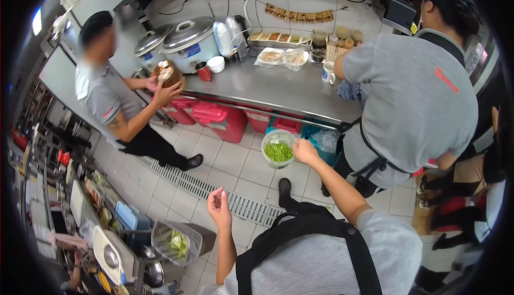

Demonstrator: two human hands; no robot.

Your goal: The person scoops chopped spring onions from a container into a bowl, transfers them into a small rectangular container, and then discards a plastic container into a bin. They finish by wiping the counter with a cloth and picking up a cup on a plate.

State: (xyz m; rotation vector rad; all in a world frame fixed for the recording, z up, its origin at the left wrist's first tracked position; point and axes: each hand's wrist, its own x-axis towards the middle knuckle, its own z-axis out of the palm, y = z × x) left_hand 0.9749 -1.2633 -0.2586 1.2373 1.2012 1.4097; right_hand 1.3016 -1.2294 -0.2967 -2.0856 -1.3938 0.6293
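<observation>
My right hand (305, 151) grips the rim of a round clear plastic tub (265, 144), held out over the floor. Chopped green onions (279, 152) lie inside it. My left hand (218, 207) is raised on the left with its fingers loosely bent and apart, holding nothing. It hovers above the floor drain grate (203, 189), touching nothing.
A steel counter (241, 85) runs ahead, with red bins (220, 121) beneath. Left, a co-worker (115, 91) holds a brown pot (170, 75); another co-worker (412, 91) stands close on the right. A lined waste bin (160, 236) and cluttered worktable (107, 236) stand lower left.
</observation>
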